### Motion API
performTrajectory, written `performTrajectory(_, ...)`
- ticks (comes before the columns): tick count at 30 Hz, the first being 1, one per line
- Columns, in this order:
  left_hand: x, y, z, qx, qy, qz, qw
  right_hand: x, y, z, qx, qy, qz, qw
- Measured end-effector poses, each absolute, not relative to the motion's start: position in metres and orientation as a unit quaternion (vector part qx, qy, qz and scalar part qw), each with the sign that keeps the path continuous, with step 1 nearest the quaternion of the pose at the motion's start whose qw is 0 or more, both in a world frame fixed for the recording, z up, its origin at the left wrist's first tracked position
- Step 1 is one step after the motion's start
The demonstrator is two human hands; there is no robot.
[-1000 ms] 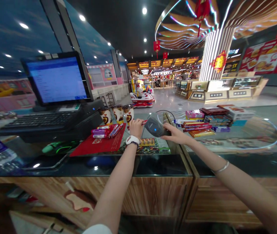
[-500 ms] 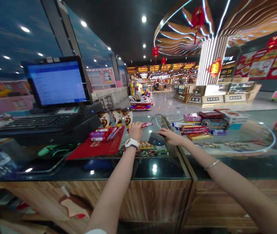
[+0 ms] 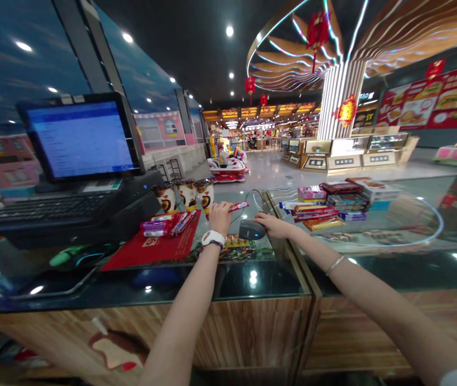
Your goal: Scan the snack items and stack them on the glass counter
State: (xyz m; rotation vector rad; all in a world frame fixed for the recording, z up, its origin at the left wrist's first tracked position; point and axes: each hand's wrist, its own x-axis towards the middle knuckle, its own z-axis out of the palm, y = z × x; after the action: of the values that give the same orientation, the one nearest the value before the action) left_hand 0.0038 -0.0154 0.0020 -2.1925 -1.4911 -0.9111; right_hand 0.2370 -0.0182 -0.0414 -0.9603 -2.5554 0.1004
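Note:
Above the glass counter, my left hand (image 3: 219, 217) is closed around a thin red-wrapped candy pack (image 3: 238, 206), whose end sticks out to the right. My right hand (image 3: 272, 224) grips a dark barcode scanner (image 3: 251, 230) with a small blue light. The scanner's head points left, just below and apart from the candy pack. A cable (image 3: 257, 194) loops behind my right hand. To the left, candy rolls (image 3: 159, 227) lie on a red sheet (image 3: 148, 252). Three cups (image 3: 187, 195) stand behind them.
At left stand a monitor (image 3: 79, 136), a keyboard (image 3: 43, 210) and a green-lit mouse (image 3: 86, 260). Right of my hands lie several candy rolls (image 3: 317, 213) and stacked boxes (image 3: 347, 201). A wooden divider edge (image 3: 299, 265) runs between the two glass counter sections.
The whole view has shifted slightly, so things appear further left. Both hands keep their hold, and the scanner stays close under the candy pack.

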Motion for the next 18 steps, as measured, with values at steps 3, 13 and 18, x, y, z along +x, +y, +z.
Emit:
performTrajectory(3, 0.006, -0.018, 0.006, -0.772, -0.517, -0.331, 0.165, 0.237, -0.021, -0.039, -0.340, -0.911, 0.041, 0.228)
performTrajectory(13, 0.031, -0.044, 0.030, -0.788, -0.463, -0.356, 0.196, 0.244, -0.048, 0.001, -0.405, -0.798, -0.096, 0.437)
performTrajectory(18, 0.065, -0.059, 0.042, -0.814, -0.422, -0.352, 0.190, 0.255, -0.066, 0.017, -0.417, -0.806, -0.135, 0.398)
